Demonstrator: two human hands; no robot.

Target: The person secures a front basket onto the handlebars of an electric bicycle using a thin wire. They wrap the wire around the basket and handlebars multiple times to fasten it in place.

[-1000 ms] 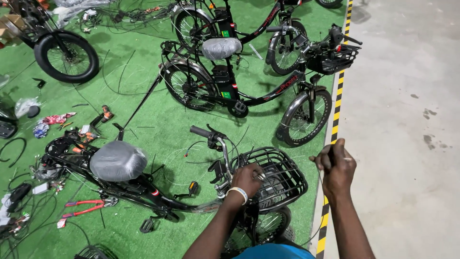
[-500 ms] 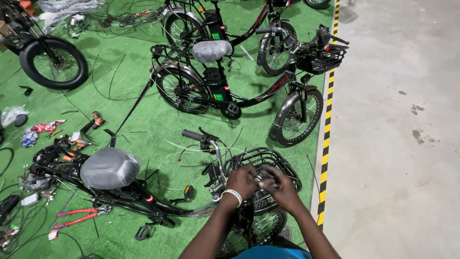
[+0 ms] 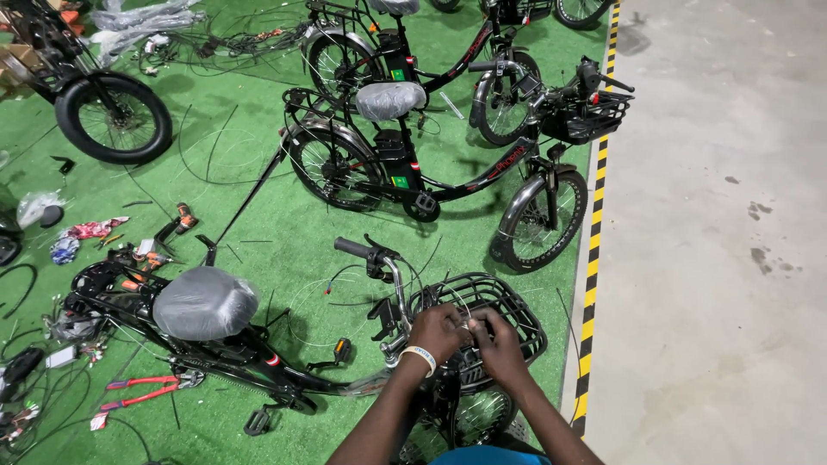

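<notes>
A green artificial-grass floor mat [image 3: 258, 232] meets bare grey concrete floor [image 3: 724, 215] along a yellow-and-black striped tape line [image 3: 594, 258]. On the mat stand black bicycles [image 3: 413, 164]; loose black cables [image 3: 207, 146], red-handled cutters [image 3: 138, 392] and crumpled plastic wrap [image 3: 39, 207] lie scattered.

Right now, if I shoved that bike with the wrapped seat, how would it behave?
Probably heavy: the bike has a thick frame and a battery-like block. It would likely tip, with no stand visible. The wire basket looks stiff, and the wrapped seat probably slippery.

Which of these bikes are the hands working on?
The nearest bicycle, its wire basket under the left hand and right hand; the others stand farther back, untouched.
</notes>
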